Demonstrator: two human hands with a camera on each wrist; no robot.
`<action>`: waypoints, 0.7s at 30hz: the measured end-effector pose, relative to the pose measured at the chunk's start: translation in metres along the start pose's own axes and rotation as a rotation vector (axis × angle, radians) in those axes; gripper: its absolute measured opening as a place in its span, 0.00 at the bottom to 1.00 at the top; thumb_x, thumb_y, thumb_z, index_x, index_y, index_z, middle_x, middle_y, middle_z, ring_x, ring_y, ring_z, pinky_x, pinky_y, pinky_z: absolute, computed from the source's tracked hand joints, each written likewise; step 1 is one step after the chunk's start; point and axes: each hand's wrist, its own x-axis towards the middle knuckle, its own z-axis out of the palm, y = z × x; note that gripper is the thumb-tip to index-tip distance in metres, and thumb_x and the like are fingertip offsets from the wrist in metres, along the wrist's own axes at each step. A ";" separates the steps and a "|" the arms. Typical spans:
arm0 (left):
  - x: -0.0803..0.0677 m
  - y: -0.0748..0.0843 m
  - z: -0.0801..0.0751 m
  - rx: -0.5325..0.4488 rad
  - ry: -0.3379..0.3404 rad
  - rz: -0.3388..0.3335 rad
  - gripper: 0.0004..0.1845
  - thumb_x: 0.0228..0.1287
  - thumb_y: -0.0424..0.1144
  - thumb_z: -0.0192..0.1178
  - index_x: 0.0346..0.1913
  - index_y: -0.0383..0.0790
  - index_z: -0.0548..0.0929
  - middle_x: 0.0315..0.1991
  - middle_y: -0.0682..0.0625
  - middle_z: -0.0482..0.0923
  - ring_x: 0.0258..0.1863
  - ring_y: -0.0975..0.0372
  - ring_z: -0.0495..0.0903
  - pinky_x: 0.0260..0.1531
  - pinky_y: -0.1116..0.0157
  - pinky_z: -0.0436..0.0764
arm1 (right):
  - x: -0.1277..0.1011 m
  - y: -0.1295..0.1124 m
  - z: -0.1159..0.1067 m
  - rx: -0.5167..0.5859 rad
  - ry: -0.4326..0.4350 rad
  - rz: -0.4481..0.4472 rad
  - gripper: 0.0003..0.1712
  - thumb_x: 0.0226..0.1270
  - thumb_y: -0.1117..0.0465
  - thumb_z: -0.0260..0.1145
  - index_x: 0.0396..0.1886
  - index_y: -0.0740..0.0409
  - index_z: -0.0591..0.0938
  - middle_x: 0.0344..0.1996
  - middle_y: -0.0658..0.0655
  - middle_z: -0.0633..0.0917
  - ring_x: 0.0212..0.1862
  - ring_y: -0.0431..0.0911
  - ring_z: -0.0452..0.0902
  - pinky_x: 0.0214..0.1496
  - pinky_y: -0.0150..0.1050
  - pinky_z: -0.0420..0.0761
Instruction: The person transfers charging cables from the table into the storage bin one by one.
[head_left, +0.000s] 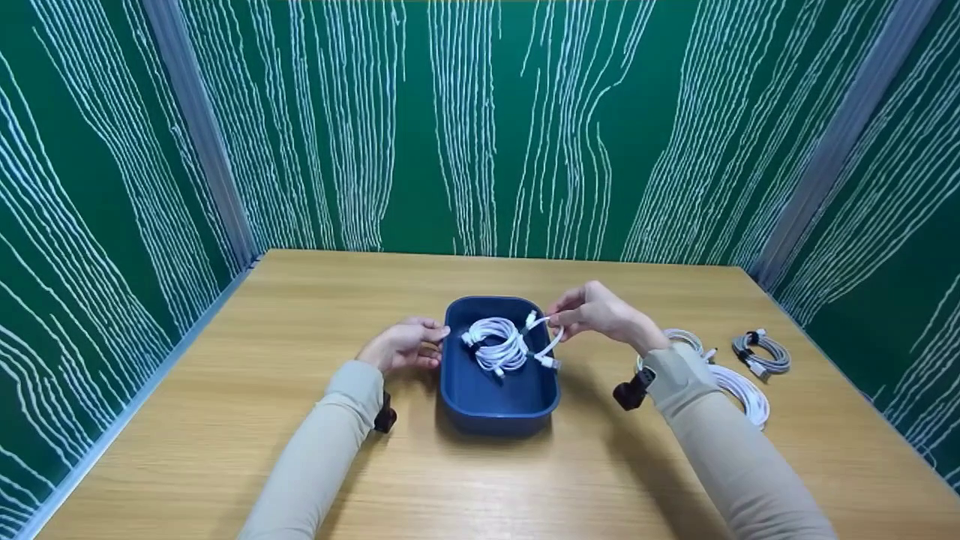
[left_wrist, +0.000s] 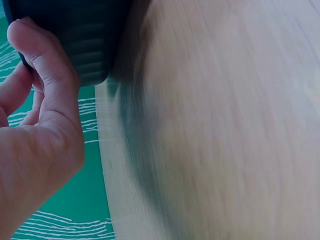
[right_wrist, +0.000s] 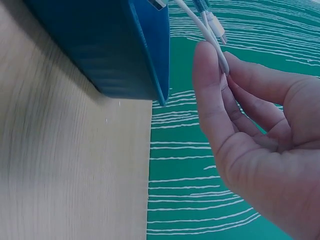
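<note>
A dark blue rectangular bin (head_left: 499, 415) stands on the wooden table, with coiled white cable (head_left: 499, 345) and several plugs visible inside. My left hand (head_left: 405, 345) holds the bin's left rim, its thumb at the top edge; the left wrist view shows this hand (left_wrist: 47, 95) against the bin's ribbed outside wall (left_wrist: 87, 45). Over the right rim, my right hand (head_left: 600, 311) pinches a bent loop of white cable (right_wrist: 210, 37) between thumb and fingers. Light-coloured plugs hang by that loop. Whether the loop belongs to the coil in the bin, I cannot tell.
To the right, partly behind my right forearm, lie coiled white cables (head_left: 742, 394). A grey coiled cable (head_left: 761, 352) with a dark tie sits farther right. Green walls (head_left: 652, 112) with white wavy lines enclose the table's back and sides.
</note>
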 end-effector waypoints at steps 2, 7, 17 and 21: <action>0.000 0.001 0.000 0.008 -0.005 0.003 0.04 0.72 0.36 0.52 0.36 0.44 0.71 0.24 0.51 0.74 0.20 0.62 0.73 0.23 0.71 0.77 | 0.001 -0.001 0.003 0.006 -0.002 -0.006 0.18 0.63 0.71 0.64 0.50 0.79 0.76 0.28 0.55 0.86 0.27 0.41 0.83 0.37 0.36 0.86; -0.001 0.002 0.001 0.014 -0.012 0.003 0.05 0.72 0.36 0.52 0.35 0.45 0.71 0.23 0.51 0.74 0.20 0.62 0.73 0.22 0.71 0.77 | 0.005 -0.004 0.009 0.011 -0.001 0.004 0.16 0.63 0.72 0.64 0.48 0.77 0.78 0.29 0.56 0.87 0.28 0.42 0.83 0.38 0.37 0.87; 0.000 0.001 0.000 0.008 -0.009 -0.001 0.04 0.72 0.36 0.52 0.36 0.44 0.70 0.24 0.50 0.73 0.21 0.62 0.73 0.22 0.71 0.77 | 0.012 -0.007 0.023 0.014 -0.023 0.012 0.15 0.63 0.71 0.65 0.48 0.76 0.79 0.39 0.67 0.86 0.28 0.42 0.83 0.38 0.38 0.87; 0.001 0.000 0.000 0.009 0.001 -0.001 0.04 0.72 0.36 0.52 0.37 0.44 0.70 0.24 0.50 0.73 0.21 0.61 0.73 0.22 0.71 0.77 | 0.015 -0.007 0.029 0.011 -0.040 0.000 0.15 0.63 0.71 0.65 0.48 0.76 0.79 0.34 0.61 0.87 0.27 0.42 0.82 0.38 0.39 0.87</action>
